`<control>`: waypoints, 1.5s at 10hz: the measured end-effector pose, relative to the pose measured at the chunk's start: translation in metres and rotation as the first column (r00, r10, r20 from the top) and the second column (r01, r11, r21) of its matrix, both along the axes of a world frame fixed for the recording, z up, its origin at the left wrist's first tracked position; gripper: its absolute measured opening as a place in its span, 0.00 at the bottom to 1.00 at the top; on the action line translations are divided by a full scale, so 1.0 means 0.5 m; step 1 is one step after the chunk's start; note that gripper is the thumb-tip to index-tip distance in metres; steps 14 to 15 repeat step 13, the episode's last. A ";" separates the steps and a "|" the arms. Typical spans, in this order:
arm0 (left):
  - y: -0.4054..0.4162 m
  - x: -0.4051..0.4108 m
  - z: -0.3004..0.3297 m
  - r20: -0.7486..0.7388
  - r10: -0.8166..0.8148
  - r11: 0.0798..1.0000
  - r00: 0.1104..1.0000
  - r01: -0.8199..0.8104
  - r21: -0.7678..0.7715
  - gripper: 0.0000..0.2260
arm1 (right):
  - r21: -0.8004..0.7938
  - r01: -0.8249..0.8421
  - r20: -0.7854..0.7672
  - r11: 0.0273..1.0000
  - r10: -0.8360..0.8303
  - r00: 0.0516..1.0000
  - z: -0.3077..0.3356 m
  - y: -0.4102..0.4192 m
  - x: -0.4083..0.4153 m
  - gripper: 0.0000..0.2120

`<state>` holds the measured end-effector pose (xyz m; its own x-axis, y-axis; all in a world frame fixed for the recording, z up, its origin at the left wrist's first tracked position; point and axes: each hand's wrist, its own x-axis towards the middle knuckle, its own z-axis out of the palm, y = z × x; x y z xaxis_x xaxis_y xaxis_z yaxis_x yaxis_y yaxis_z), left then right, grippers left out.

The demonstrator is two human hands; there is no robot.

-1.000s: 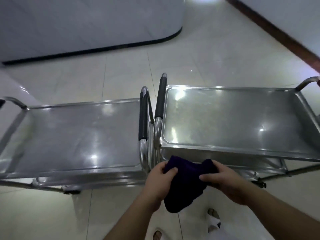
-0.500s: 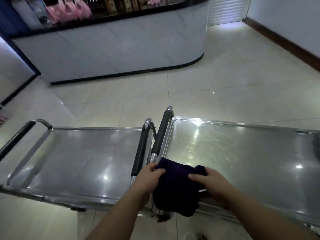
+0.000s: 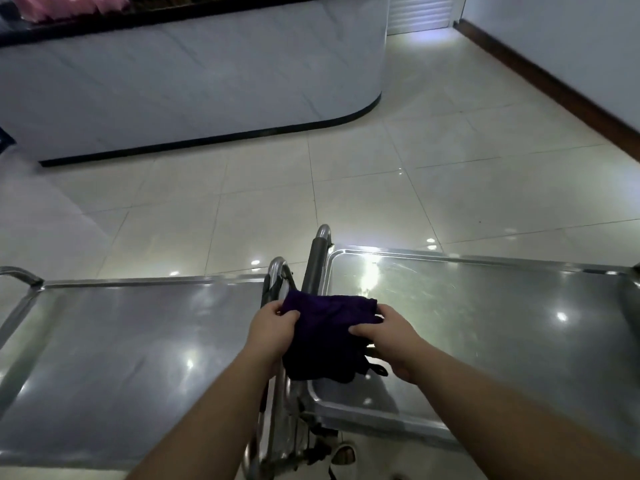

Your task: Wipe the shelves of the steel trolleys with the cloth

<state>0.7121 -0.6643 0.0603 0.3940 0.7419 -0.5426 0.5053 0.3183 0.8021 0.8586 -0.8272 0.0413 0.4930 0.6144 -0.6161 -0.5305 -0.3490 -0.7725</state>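
Two steel trolleys stand side by side, handles adjacent: left trolley (image 3: 131, 358) and right trolley (image 3: 485, 334). Both top shelves are bare and reflective.

Cloth (image 3: 325, 337): dark purple, bunched, held in the air above the gap between the trolleys, over the near left corner of the right shelf. It appears not to lie flat on either shelf; contact with the steel cannot be confirmed.

Left hand (image 3: 273, 332): grip pinches the left edge of the cloth, thumb on top.
Right hand (image 3: 388, 337): grip pinches the right edge, fingers curled over the fabric.

Task status, as judged:
- Cloth is in hand and being gathered or folded between both hands.
- No streaks or wet marks show on either top shelf, so wiping has probably not begun.
- Remaining: both top shelves, plus any lower shelves, which are largely hidden from this view.

A sandalled foot (image 3: 343, 455) shows on the floor (image 3: 346, 188) below the trolleys.
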 end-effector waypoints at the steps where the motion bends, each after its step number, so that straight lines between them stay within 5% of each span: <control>1: 0.052 0.017 -0.020 -0.051 -0.030 0.998 0.998 0.032 0.047 0.07 | -0.037 0.047 0.029 0.998 -0.046 0.999 -0.016 0.045 0.001 0.20; 3: 0.120 0.035 -0.056 -0.114 -0.128 0.990 0.985 0.134 0.045 0.11 | -0.123 0.067 0.079 0.990 -0.057 0.995 -0.057 0.094 0.003 0.18; 4: 0.122 0.040 -0.067 -0.163 -0.224 0.955 0.961 0.250 0.160 0.20 | -0.207 0.044 0.117 0.977 -0.020 0.993 -0.080 0.107 0.003 0.18; 6: 0.090 0.023 -0.075 -0.444 -0.286 0.665 0.849 0.509 0.545 0.26 | -0.364 -0.072 0.176 0.928 0.145 0.974 -0.093 0.103 -0.021 0.30; 7: 0.077 0.014 -0.088 -0.481 -0.333 0.559 0.811 0.580 0.593 0.20 | -0.378 -0.079 0.305 0.922 0.205 0.930 -0.090 0.111 -0.044 0.23; 8: 0.067 0.025 -0.102 -0.455 -0.413 0.688 0.789 0.598 0.411 0.21 | -0.311 -0.141 0.213 0.940 0.214 0.953 -0.087 0.130 -0.068 0.18; 10: 0.067 0.039 -0.119 -0.387 -0.402 0.807 0.830 0.520 0.279 0.23 | -0.209 -0.266 0.014 0.941 0.274 0.961 -0.096 0.147 -0.102 0.21; 15: 0.078 0.037 -0.098 -0.377 -0.393 0.803 0.839 0.513 0.304 0.23 | -0.334 -0.259 0.159 0.906 0.325 0.932 -0.042 0.111 -0.070 0.21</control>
